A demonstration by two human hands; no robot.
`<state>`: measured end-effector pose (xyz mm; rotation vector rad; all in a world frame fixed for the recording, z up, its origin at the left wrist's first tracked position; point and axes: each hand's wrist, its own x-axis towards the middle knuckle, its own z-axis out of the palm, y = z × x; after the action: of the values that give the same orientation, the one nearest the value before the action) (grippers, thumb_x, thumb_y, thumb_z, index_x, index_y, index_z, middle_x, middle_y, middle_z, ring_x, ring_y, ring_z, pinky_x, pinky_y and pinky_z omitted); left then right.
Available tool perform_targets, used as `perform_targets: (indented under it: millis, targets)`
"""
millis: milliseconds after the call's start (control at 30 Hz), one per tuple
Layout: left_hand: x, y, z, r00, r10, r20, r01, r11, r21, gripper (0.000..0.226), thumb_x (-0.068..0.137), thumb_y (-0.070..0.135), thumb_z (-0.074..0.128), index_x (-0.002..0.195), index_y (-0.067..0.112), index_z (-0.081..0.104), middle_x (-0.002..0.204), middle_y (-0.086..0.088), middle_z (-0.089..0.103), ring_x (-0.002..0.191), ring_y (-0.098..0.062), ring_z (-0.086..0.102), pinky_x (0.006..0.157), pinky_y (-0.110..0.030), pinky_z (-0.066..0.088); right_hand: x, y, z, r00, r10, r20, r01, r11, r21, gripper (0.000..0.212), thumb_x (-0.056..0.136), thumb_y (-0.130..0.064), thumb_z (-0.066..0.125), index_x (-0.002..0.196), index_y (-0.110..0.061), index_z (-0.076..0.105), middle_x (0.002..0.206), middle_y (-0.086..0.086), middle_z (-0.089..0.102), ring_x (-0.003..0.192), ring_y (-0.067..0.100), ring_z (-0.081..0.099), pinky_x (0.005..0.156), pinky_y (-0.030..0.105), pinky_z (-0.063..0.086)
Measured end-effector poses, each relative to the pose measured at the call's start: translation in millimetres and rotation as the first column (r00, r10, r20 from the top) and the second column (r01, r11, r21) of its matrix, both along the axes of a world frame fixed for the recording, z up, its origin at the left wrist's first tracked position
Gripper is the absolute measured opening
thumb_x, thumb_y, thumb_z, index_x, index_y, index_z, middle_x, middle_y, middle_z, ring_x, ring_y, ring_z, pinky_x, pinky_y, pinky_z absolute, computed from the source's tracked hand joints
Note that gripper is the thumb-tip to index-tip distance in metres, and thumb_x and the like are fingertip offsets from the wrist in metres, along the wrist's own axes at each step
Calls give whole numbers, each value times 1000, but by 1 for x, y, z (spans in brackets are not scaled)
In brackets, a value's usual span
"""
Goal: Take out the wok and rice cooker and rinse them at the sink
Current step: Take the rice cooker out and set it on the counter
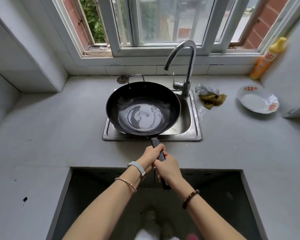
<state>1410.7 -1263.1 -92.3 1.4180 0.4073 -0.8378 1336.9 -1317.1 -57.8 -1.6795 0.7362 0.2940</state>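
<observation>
Wok [143, 110]: held over the sink [197, 122], covering its 9 o'clock half; the glossy pool inside looks like water.
Why so: kept level above the basin, probably so spills drain; the faucet [185, 66] stands at the wok's 1 o'clock.
Left grip [150, 155]: clenched round the handle [154, 142], nearer the pan.
Right grip [168, 168]: clenched just behind, sharing the weight.
Rice cooker: not visible.

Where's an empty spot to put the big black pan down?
For the wok, the counter left of the sink is bare out to the wall. The front strip right of the sink is free too. Back right is crowded: cloths, plate, bottle.
</observation>
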Motion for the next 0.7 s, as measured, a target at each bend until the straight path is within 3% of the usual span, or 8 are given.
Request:
perform_targets:
  millis: [233, 700]
  targets:
    - [21, -1, -12, 999, -16, -46, 13, 998, -58, 19, 90, 5, 53, 71, 8, 52, 51, -1, 56, 48, -10, 53, 55, -22, 48, 20, 1, -15, 999, -30, -29, 31, 999, 28, 15, 84, -13, 55, 98, -7, 53, 55, 8, 54, 31, 14, 48, 37, 24, 41]
    - [34, 8, -29, 993, -82, -90, 74, 993, -91, 16, 90, 7, 55, 74, 8, 54, 59, -3, 57, 54, -12, 54, 60, -24, 49, 30, 9, -30, 999, -36, -27, 36, 999, 4, 14, 86, -15, 57, 99, -11, 54, 61, 7, 57, 37, 14, 50, 41, 25, 45]
